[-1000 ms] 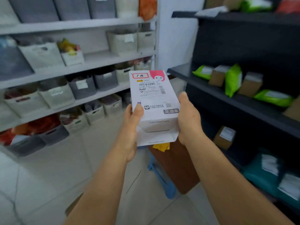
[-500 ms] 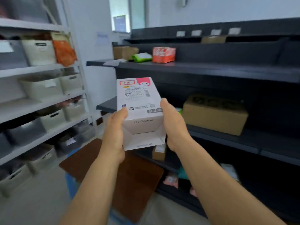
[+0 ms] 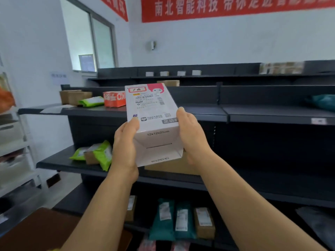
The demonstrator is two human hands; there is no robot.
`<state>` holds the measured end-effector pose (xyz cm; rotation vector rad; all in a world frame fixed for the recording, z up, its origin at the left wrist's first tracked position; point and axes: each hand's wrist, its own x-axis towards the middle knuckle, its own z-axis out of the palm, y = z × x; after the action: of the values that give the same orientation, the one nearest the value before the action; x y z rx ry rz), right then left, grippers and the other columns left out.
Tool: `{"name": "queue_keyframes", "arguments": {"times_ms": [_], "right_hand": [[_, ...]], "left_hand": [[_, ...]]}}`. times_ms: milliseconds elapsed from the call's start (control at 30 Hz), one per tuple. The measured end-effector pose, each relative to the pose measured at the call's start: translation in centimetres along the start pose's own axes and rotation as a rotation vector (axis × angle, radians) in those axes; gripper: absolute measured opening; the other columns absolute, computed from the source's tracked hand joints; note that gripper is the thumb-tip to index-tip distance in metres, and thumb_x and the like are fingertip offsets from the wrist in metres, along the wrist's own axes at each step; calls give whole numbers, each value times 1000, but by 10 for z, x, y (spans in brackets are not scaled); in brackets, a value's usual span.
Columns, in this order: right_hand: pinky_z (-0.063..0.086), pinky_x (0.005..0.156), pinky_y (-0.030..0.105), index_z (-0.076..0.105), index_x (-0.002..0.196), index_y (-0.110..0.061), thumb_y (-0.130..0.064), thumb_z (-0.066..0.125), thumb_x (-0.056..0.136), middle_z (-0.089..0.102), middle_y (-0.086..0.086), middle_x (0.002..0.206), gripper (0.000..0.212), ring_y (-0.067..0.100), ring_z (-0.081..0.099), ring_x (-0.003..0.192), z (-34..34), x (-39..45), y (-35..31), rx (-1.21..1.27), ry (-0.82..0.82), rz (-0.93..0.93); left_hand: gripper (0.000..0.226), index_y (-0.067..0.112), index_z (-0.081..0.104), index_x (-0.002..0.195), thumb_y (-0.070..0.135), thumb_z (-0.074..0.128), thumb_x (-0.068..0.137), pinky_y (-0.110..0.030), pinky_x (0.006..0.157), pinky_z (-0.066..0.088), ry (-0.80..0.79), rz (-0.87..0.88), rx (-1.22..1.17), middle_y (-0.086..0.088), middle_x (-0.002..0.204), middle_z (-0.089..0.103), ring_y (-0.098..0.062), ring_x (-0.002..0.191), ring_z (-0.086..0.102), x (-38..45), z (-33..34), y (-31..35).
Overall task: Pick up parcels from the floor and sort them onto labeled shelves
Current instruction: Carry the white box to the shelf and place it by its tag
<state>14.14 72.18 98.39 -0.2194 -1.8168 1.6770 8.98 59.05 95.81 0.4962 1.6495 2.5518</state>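
Observation:
I hold a white cardboard parcel with a pink corner and a shipping label up in front of me, label side facing me. My left hand grips its left side and my right hand grips its right side. The box's bottom flap hangs open toward me. Behind it stands the dark shelf unit, with small white labels along its top tier.
The dark shelves carry brown boxes, green bags, a red box, and teal bags on the lowest tier. A white rack with bins stands at left. A brown box lies at bottom left.
My view has swung from the white rack to the right and up onto the dark shelves. The parcel stays held in both hands, raised slightly.

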Motion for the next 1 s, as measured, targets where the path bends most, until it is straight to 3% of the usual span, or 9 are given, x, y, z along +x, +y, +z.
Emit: {"name": "queue_keyframes", "arguments": {"times_ms": [133,200,300,467,567,667,833,1000], "right_hand": [[55,76,39,54,100,-32,-59,41,88,68,-3,99,32,17,65,92,-51,12,-11,-15,82,-33],[56,79,40,55,102,-31,-58,42,89,69,-3,99,33,18,66,92,-75,18,-15,-22,132,-61],[58,72,35,58,103,-28,-57,42,89,71,-4,95,36,16,68,87,-104,27,-22,-31,210,-96],[55,62,27,61,96,-31,-58,43,87,72,-11,83,33,11,68,79,-154,41,-31,-66,359,-143],[55,59,24,63,95,-30,-56,44,89,72,-13,76,32,9,68,74,-179,48,-32,-99,455,-163],[54,68,31,63,98,-30,-53,45,91,72,-6,90,30,14,66,84,-195,54,-32,-119,494,-162],[48,70,23,63,101,-37,-48,46,94,72,-11,99,22,8,66,92,-202,70,-25,-132,514,-207],[56,76,27,64,104,-36,-44,46,94,74,-10,99,21,9,69,91,-205,82,-9,-129,523,-223]], "left_hand": [[73,27,64,127,63,61,64,-49,84,59,-87,11,-24,-6,121,73,-28,107,70,5,53,-6],[78,27,60,131,65,62,62,-52,87,57,-125,-3,-41,-7,122,72,-30,109,69,9,79,-10],[83,28,55,134,66,61,61,-59,91,55,-195,-1,-57,-8,123,72,-33,110,68,16,111,-18],[81,27,54,135,65,60,64,-50,78,60,-341,5,-78,-8,119,73,-33,106,69,29,170,-31],[72,22,52,138,56,59,74,-54,83,59,-457,-37,-133,-12,123,71,-36,110,68,39,200,-40],[72,16,51,139,50,60,77,-63,91,53,-503,-43,-171,-16,128,68,-39,114,65,48,221,-48],[68,17,51,135,48,63,76,-59,90,55,-536,0,-188,-11,124,69,-35,111,67,77,239,-62],[63,21,52,132,47,64,76,-57,92,55,-554,-11,-196,-9,123,70,-32,110,68,94,245,-77]]}}
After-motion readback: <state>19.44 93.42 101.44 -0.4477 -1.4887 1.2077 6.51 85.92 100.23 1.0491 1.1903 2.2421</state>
